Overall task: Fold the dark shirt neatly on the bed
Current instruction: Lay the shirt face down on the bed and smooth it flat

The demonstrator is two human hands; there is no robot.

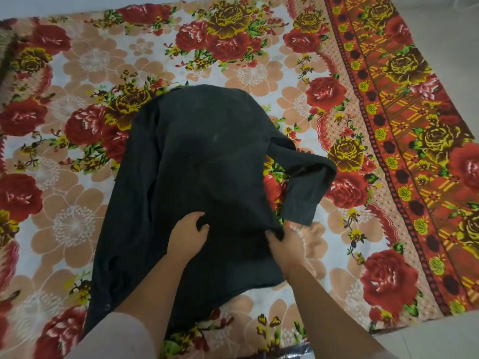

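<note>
While the dark shirt (202,161) lay spread on the bed (77,224), over the flowered bedsheet (388,104), I watched both hands near its lower middle. The left hand (188,235) pressed on the cloth with the fingers curled, pinching a small fold, as far as I could judge. The right hand (283,244) had its grip closed on the right side edge of the shirt. One sleeve (303,182) lay bent out to the right, with its cuff just beside the right hand.

I judged several risks. If the right hand pulled the edge across too fast, the loose sleeve could drag under and bunch. The left side looked already creased, so a fold made now could trap wrinkles. The near hem also lay uneven, and this could make the fold crooked.
</note>
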